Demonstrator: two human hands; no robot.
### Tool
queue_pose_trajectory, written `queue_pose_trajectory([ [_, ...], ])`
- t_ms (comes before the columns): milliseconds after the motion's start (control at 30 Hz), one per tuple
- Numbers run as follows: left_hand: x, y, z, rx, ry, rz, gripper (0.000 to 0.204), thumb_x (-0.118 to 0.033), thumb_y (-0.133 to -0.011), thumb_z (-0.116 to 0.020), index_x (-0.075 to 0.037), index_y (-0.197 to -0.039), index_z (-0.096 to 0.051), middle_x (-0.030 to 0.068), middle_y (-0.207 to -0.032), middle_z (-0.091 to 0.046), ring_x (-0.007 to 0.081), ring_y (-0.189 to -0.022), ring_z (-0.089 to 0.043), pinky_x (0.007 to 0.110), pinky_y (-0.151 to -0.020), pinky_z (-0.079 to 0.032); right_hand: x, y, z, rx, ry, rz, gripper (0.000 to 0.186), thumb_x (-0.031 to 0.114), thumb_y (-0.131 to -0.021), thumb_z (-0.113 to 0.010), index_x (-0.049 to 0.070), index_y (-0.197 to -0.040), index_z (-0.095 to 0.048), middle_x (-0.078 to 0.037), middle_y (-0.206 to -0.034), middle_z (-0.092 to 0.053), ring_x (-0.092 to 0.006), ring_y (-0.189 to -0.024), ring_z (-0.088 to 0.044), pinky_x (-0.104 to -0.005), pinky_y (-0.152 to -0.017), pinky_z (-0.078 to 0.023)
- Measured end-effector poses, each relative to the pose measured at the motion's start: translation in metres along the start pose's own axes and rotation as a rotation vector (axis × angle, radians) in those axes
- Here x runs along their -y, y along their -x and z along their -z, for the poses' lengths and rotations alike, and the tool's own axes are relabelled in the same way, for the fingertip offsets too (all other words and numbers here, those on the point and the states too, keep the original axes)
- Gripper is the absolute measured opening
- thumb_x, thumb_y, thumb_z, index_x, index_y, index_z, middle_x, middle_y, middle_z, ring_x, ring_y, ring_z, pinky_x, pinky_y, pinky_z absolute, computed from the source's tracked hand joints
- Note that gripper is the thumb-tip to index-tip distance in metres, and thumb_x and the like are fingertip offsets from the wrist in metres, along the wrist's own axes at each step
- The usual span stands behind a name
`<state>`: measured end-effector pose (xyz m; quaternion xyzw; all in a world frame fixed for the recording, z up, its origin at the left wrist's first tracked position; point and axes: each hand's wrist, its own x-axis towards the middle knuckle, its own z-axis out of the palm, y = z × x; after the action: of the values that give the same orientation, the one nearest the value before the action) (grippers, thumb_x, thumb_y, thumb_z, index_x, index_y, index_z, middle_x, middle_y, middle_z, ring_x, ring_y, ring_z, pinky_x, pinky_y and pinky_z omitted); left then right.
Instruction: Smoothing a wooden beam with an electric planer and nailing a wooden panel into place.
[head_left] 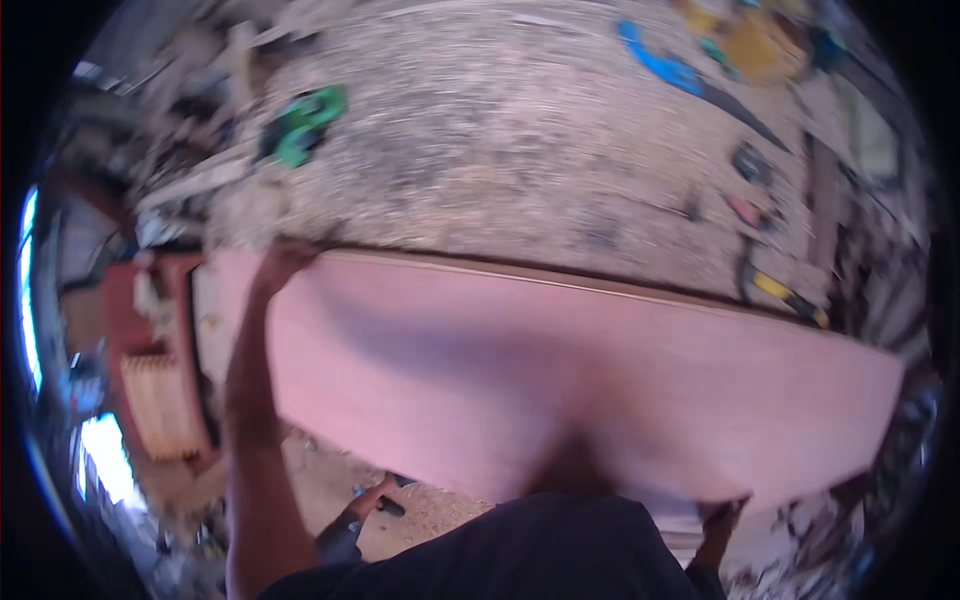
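A long pink board (480, 370) lies across the view in front of my body, tilted down toward the right, its far edge showing a thin brown strip. My left hand (290, 262) is closed over the board's far edge near its left end, with the arm reaching across the board. At the near edge, toward the right, my right hand (722, 512) grips the board; its fingers are small and dark in shadow. A dark shadow falls over the board's middle. The picture is smeared by motion.
Wood shavings cover the ground (480, 150). A green cloth-like thing (305, 122) lies far left. A handsaw with a blue handle (660, 65) and a yellow-and-black tool (785, 295) lie right. Reddish wooden furniture (190, 350) stands left. My foot (378, 495) shows below the board.
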<state>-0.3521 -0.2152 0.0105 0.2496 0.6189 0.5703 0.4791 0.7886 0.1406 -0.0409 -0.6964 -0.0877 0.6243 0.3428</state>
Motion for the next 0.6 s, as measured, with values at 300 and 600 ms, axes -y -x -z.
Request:
queue_pose_trajectory([
  [300,-0.024,-0.009,0.016,0.05,-0.307,0.057,0.024,-0.023,-0.107,-0.069,-0.002,-0.119,-0.071,0.0128,-0.111,-0.073,0.0215,-0.092,-0.066,0.035,-0.081,-0.052,-0.006,0.002,-0.009,-0.468,0.009,0.058,0.055,0.07,-0.101,-0.072,0.02,-0.123,-0.073,0.006,-0.078,-0.061,-0.0073,-0.058,-0.055,-0.0243,-0.048,-0.046],
  [600,-0.004,-0.005,0.011,-0.176,-0.396,0.12,0.012,0.005,-0.092,-0.069,-0.003,-0.096,-0.077,0.0034,-0.085,-0.074,0.0124,-0.075,-0.065,0.029,-0.068,-0.049,-0.005,0.004,-0.027,-0.501,0.072,0.053,0.075,0.079,-0.095,-0.072,0.007,-0.118,-0.074,-0.004,-0.09,-0.071,-0.0163,-0.07,-0.066,-0.0352,-0.058,-0.06],
])
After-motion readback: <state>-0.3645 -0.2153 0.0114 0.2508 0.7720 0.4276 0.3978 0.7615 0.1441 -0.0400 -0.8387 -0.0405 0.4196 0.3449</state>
